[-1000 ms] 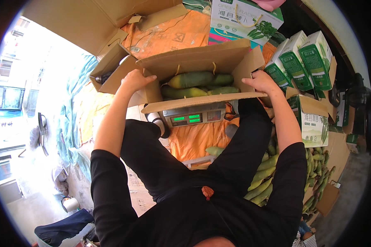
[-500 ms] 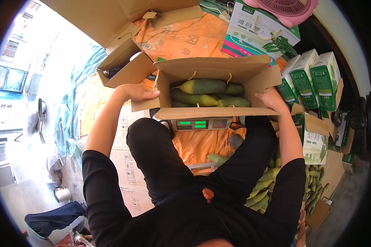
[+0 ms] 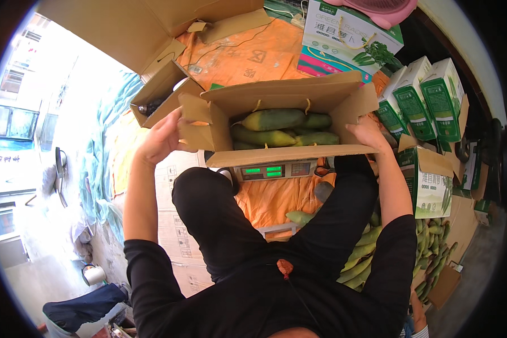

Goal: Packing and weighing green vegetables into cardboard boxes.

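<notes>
An open cardboard gift box (image 3: 287, 151) sits in front of me with its top flaps raised and yellow cord handles inside. Several long green radishes (image 3: 273, 119) lie in it. My left hand (image 3: 162, 137) grips the end flap on the box's left, which leans outward. At the opposite end, my right hand (image 3: 368, 133) is closed over the edge, thumb inside and the other fingers hidden behind the cardboard. Under the box is a scale (image 3: 276, 170) with green lit digits.
Loose radishes (image 3: 359, 260) are heaped to my right. Upright green-and-white cartons (image 3: 442, 101) stand beyond them. A small open carton (image 3: 166, 97) holding dark items is at the far left. A pink fan (image 3: 380, 10) and a printed carton (image 3: 349, 36) are at the back right.
My left hand has moved outward to the left, and the left end flap has swung out with it. My right hand keeps its hold on the other end.
</notes>
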